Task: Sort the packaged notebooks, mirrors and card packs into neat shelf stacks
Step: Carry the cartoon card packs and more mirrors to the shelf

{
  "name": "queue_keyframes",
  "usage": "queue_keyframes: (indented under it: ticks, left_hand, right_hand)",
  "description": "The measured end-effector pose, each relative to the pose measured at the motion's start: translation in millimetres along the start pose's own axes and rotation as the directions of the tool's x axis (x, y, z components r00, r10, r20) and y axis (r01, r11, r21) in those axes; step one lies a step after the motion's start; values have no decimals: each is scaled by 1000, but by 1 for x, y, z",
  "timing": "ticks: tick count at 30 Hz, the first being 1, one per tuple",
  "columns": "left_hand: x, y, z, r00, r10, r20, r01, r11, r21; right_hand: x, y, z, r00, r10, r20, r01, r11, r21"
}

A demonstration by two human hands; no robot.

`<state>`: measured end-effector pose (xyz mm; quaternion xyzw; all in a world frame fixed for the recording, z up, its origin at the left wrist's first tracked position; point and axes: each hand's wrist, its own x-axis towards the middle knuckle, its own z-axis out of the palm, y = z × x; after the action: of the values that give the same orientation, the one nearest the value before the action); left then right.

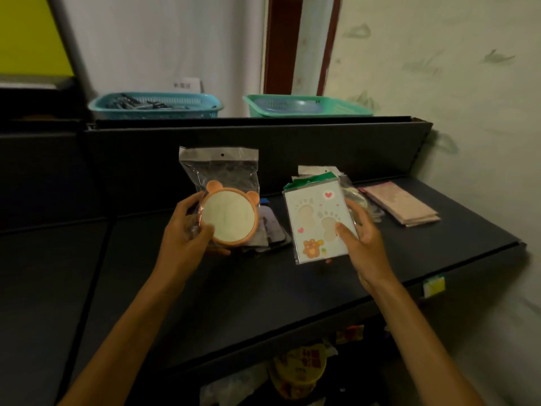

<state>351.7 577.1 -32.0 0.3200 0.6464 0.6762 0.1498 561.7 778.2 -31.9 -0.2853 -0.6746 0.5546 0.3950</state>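
My left hand (187, 230) grips a round orange bear-eared mirror (229, 215) in a clear plastic bag, held upright above the black shelf (322, 288). My right hand (361, 235) holds a packaged white notebook (317, 221) printed with footprints, hearts and a small bear, tilted toward me. Behind the mirror, dark packaged items (270, 232) lie in a loose pile on the shelf. More clear packets (360, 200) sit behind the notebook. A flat stack of pink packs (401, 205) rests at the right of the shelf.
A blue basket (155, 105) and a green basket (307, 105) stand on the shelf's top ledge. The wall (468, 112) closes the right side. A yellow price tag (433, 286) hangs on the shelf's front edge. Snack packets (301, 367) fill the lower shelf.
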Motion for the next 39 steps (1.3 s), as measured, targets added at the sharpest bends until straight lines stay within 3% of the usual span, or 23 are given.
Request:
queue_keyframes:
  ticks: [14, 28, 34, 39]
  left_hand:
    - [-58, 8, -53, 964, -87, -253, 87, 996, -11]
    - [-71, 7, -151, 965, -67, -254, 69, 998, -1]
    - [-67, 3, -178, 971, -69, -229, 66, 998, -23]
    - [-61, -1, -181, 975, -97, -201, 90, 995, -45]
  right_hand:
    - [4, 9, 63, 966, 10, 257, -17, 1000, 24]
    - [-25, 1, 180, 935, 112, 338, -94, 993, -69]
    - [-35, 3, 208, 935, 189, 299, -126, 968, -217]
    - [-36, -1, 209, 959, 107, 262, 26, 888, -459]
